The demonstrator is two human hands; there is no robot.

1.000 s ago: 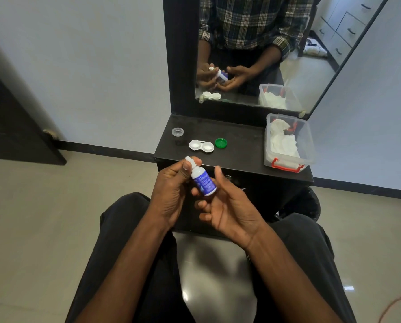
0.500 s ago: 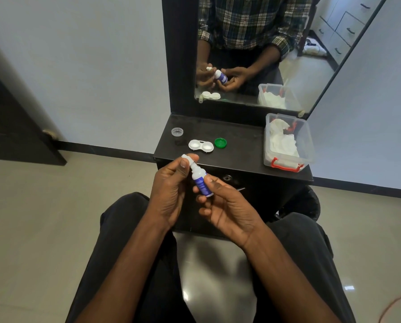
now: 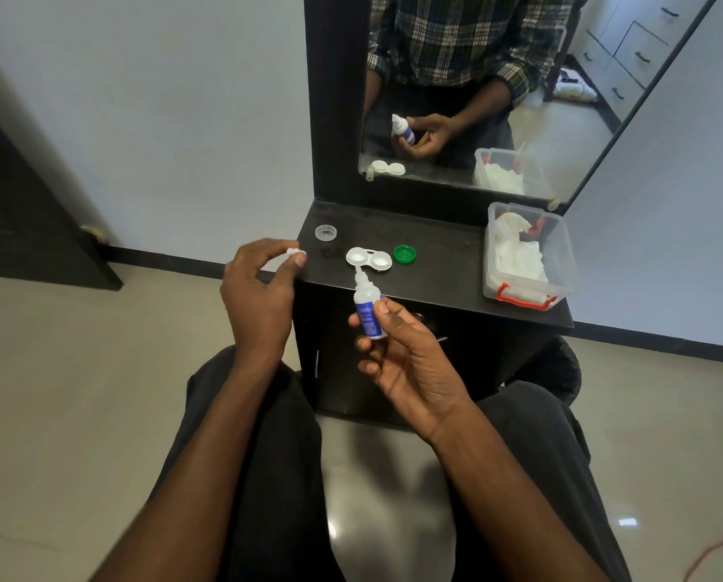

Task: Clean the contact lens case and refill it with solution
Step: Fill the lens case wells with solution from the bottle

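The white contact lens case (image 3: 369, 259) lies open on the black vanity shelf (image 3: 443, 270), both wells uncovered. Its green lid (image 3: 405, 253) rests just right of it and a clear lid (image 3: 325, 233) sits at the shelf's left corner. My right hand (image 3: 406, 354) grips the small solution bottle (image 3: 367, 308) with a blue label, nozzle bare and pointing up toward the case. My left hand (image 3: 259, 296) is off the shelf's left edge, pinching the bottle's white cap (image 3: 296, 252) between thumb and fingers.
A clear plastic box (image 3: 529, 254) with red latches holds white tissues at the shelf's right end. A mirror (image 3: 477, 98) stands behind the shelf. My knees in dark trousers are below, over a tiled floor.
My left hand has pulled the white cap off the bottle and moved left with it. My right hand keeps the bottle, now uncapped and closer to the case.
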